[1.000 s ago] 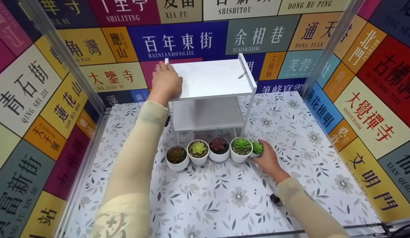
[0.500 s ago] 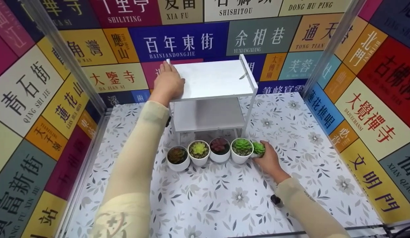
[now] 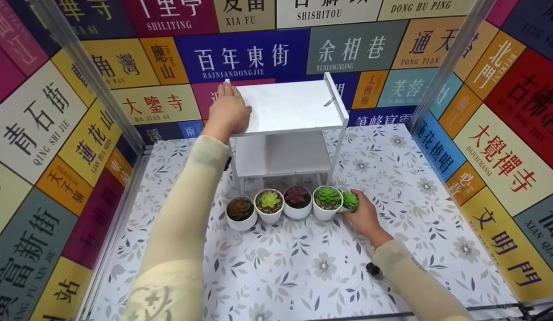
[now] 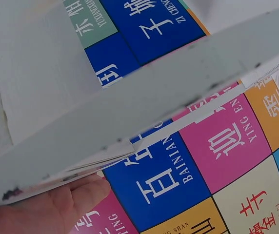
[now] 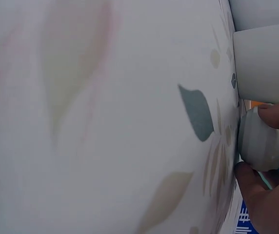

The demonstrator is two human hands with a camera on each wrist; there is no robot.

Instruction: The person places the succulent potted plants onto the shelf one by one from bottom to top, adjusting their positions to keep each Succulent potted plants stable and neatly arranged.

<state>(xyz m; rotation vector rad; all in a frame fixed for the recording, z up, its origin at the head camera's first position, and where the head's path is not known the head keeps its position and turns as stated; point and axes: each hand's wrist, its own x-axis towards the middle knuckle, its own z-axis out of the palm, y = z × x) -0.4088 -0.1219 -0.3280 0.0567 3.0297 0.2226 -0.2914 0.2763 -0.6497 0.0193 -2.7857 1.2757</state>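
A white two-tier shelf (image 3: 285, 107) stands at the back middle. My left hand (image 3: 229, 109) grips its left side rail, and the left wrist view shows my fingers (image 4: 83, 192) on the outer face of that rail (image 4: 129, 109). My right hand (image 3: 363, 216) holds a small potted green succulent (image 3: 350, 200) at the right end of a row of pots. In the right wrist view, thumb and fingers pinch its ribbed white pot (image 5: 261, 139), base against the tabletop. Beside it stands a larger green succulent (image 3: 328, 198) in a white pot.
Further left in the row are a dark red succulent (image 3: 297, 198), a yellow-green one (image 3: 269, 203) and a brownish one (image 3: 240, 209), all in white pots before the shelf. A floral cloth (image 3: 299, 276) covers the table. Sign-patterned walls (image 3: 241, 53) enclose the back and sides.
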